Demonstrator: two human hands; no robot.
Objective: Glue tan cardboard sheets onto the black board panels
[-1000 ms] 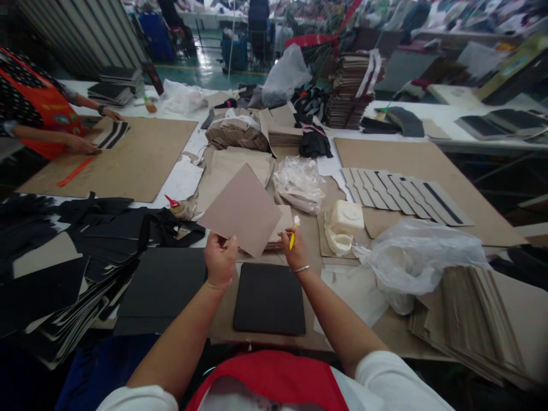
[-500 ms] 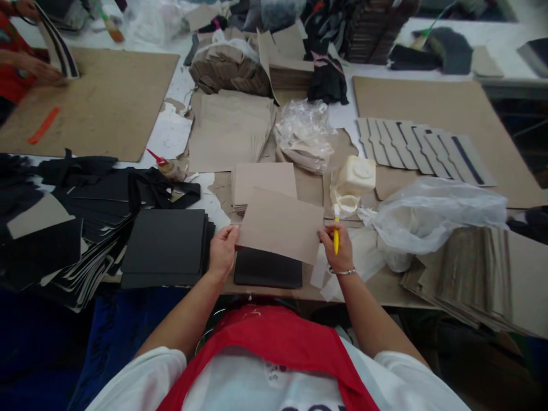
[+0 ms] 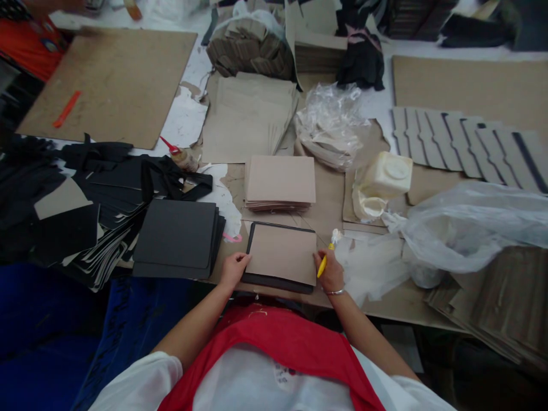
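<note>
A beige cardboard sheet (image 3: pixel 282 251) lies over a black panel (image 3: pixel 278 282), whose dark border shows around it. My left hand (image 3: pixel 233 269) is closed at the sheet's left edge, fingertips pinching it. Against the opposite edge rest the fingers of my right hand (image 3: pixel 331 273), which also grips a yellow brush (image 3: pixel 322 266). White paste coats the brush's tip, which points away from me. Just beyond the panel sits a stack of matching cardboard sheets (image 3: pixel 280 180). Left of my left hand is a pile of black panels (image 3: pixel 174 237).
A cut-open plastic container (image 3: pixel 391 174) with whitish paste stands at right, near a clear plastic bag (image 3: pixel 462 228). Dark scraps (image 3: pixel 115 177) crowd the left. Grey notched pieces (image 3: pixel 454 142) overlap at back right. Another person's orange sleeve (image 3: pixel 38 45) shows at upper left.
My hands have lowered the cardboard sheet from above the black panel down onto it, turning it straighter. The camera view has shifted, and the other person's hand has left the left board.
</note>
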